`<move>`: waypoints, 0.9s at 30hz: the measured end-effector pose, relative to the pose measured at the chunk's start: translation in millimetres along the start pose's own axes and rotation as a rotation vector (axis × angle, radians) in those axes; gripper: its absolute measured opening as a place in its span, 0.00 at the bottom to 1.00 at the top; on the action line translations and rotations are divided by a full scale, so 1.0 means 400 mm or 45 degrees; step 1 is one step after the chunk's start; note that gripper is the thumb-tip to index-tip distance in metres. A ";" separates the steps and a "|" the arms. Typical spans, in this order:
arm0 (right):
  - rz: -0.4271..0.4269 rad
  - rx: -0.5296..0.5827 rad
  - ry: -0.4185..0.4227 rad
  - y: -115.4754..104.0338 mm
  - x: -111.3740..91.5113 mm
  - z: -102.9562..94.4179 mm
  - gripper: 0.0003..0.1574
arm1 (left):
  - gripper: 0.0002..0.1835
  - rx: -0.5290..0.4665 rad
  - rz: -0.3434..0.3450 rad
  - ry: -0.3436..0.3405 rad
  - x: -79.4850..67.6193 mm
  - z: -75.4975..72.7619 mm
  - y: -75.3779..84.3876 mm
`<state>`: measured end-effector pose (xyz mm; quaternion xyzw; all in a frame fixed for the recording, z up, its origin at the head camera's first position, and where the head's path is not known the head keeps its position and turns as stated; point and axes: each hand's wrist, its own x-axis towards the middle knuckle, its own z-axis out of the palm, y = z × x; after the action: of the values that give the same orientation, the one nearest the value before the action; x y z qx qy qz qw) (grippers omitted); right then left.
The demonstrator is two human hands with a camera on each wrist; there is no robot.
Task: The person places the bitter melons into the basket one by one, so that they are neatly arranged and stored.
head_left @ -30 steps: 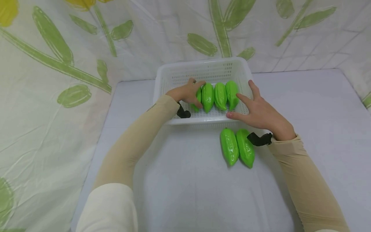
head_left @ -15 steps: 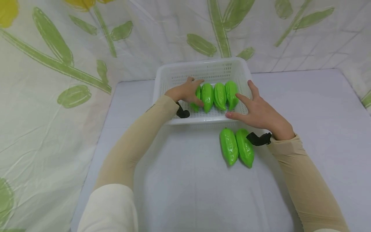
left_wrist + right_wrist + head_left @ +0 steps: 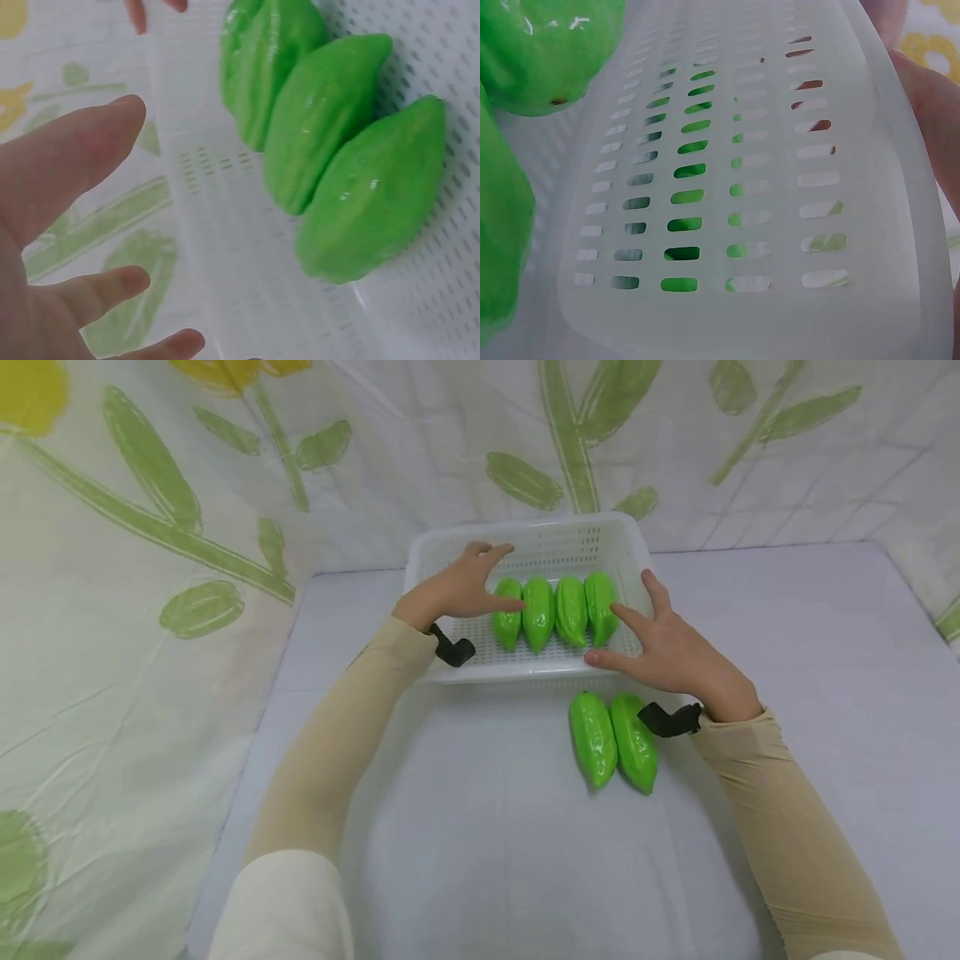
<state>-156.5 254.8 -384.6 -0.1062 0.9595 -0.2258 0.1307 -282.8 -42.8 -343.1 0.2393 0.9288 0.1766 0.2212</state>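
Note:
Four-sided and white, a perforated plastic basket (image 3: 480, 672) holds a row of several glossy green, ridged pod-shaped fruits (image 3: 538, 614). My left hand (image 3: 459, 587) hovers over its left part with fingers spread, beside the leftmost fruit (image 3: 507, 618); the left wrist view shows the thumb (image 3: 82, 154) apart from the fruits. At the basket's right front corner is my right hand (image 3: 671, 647), its fingers spread and its thumb near the front rim. Whether it touches the rim is unclear. Two more green fruits (image 3: 592, 739) lie on the table just in front of the basket.
A pale cloth covers the table (image 3: 465, 827). Behind the basket and along the left hangs a white curtain (image 3: 420, 460) printed with green leaves and yellow flowers. A black wrist camera (image 3: 670, 720) sits above the right-hand loose fruit (image 3: 633, 752).
My left hand has drawn away from the leftmost fruit, moving left and up, which uncovers that fruit. The right hand and the fruits stay where they were.

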 end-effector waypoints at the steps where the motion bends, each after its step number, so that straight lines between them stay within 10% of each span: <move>1: 0.003 0.000 -0.003 0.000 0.000 0.001 0.68 | 0.55 -0.007 0.012 0.017 -0.009 -0.001 0.001; 27: 0.021 0.006 -0.019 0.000 0.004 0.004 0.69 | 0.49 -0.066 0.427 0.320 -0.276 0.099 0.132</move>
<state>-157.5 253.8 -386.3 -0.0998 0.9588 -0.2263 0.1400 -157.1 -48.2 -317.4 0.3608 0.8913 0.2633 0.0773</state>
